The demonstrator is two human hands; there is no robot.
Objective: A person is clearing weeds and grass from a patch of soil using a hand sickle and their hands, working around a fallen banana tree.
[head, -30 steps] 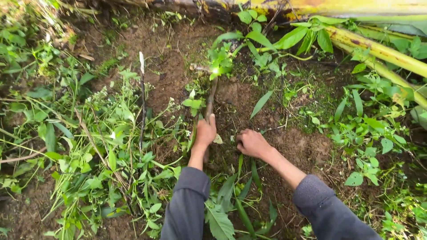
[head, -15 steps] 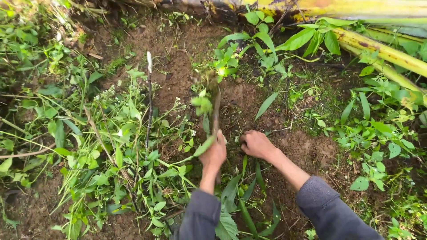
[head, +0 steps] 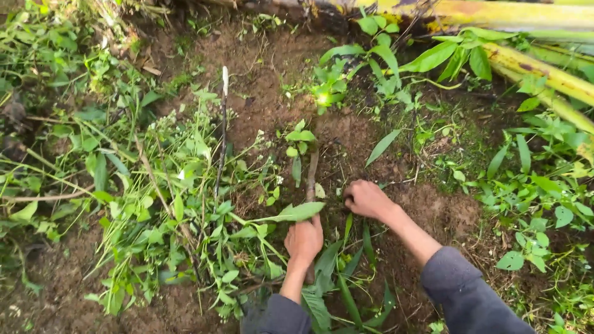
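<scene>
My left hand (head: 304,240) is closed around the lower part of a thin brown plant stem (head: 311,176) that runs away from me and ends in small green leaves (head: 301,137). My right hand (head: 366,199) rests knuckles-up on the bare brown soil (head: 266,99) just right of that stem, fingers curled into the earth at its base. Both forearms wear dark grey sleeves. A long green leaf (head: 296,213) lies across the stem just above my left hand.
A thin upright stick with a pale cut tip (head: 224,117) stands left of the stem. Cut weeds (head: 167,210) are heaped on the left. Yellow-green banana stalks (head: 532,62) lie along the top and right. Low green plants (head: 544,198) cover the right side.
My left hand has slid down the stem toward me and my view has shifted with it. My right hand stays on the soil by the stem's base.
</scene>
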